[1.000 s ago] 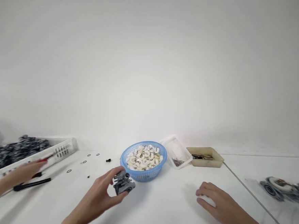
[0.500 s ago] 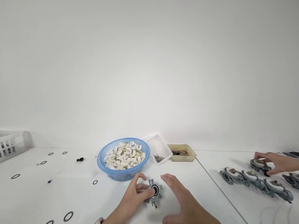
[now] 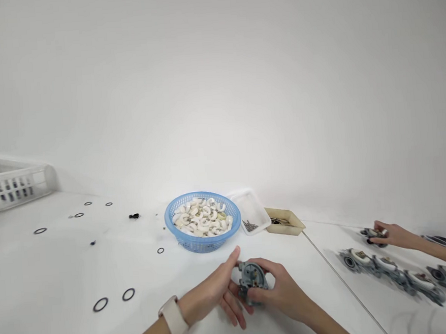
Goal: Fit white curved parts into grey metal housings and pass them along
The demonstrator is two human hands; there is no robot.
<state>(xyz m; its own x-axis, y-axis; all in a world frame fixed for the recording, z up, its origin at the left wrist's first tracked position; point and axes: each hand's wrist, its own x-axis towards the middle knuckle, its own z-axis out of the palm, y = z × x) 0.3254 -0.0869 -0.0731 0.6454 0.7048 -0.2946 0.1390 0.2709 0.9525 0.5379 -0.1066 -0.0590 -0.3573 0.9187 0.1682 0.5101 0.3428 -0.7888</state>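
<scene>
A grey metal carburetor body (image 3: 252, 277) is gripped by my right hand (image 3: 281, 290), thumb on its near side and fingers over the far side. Its round open face, with small brass parts inside, is turned up toward me. My left hand (image 3: 220, 292), a pale watch on its wrist, is open at the left of the carburetor body. Its thumb points up and its fingers stretch out by the lower edge; whether they bear any weight I cannot tell. Ahead of both hands stands a blue basket (image 3: 203, 244) full of white curved floats with metal bits.
Right of the basket are a white tray (image 3: 257, 213) with metal pins and a beige tray (image 3: 294, 227). Black rings (image 3: 100, 304) lie scattered at left, near a white crate (image 3: 18, 189). Across the table seam, another person's hand (image 3: 392, 236) holds a carburetor beside several others (image 3: 386, 270).
The carburetor body has passed from my left hand's grip into my right hand and turned, open face up. My left fingers have opened. The other person's hand has moved a carburetor away toward the wall.
</scene>
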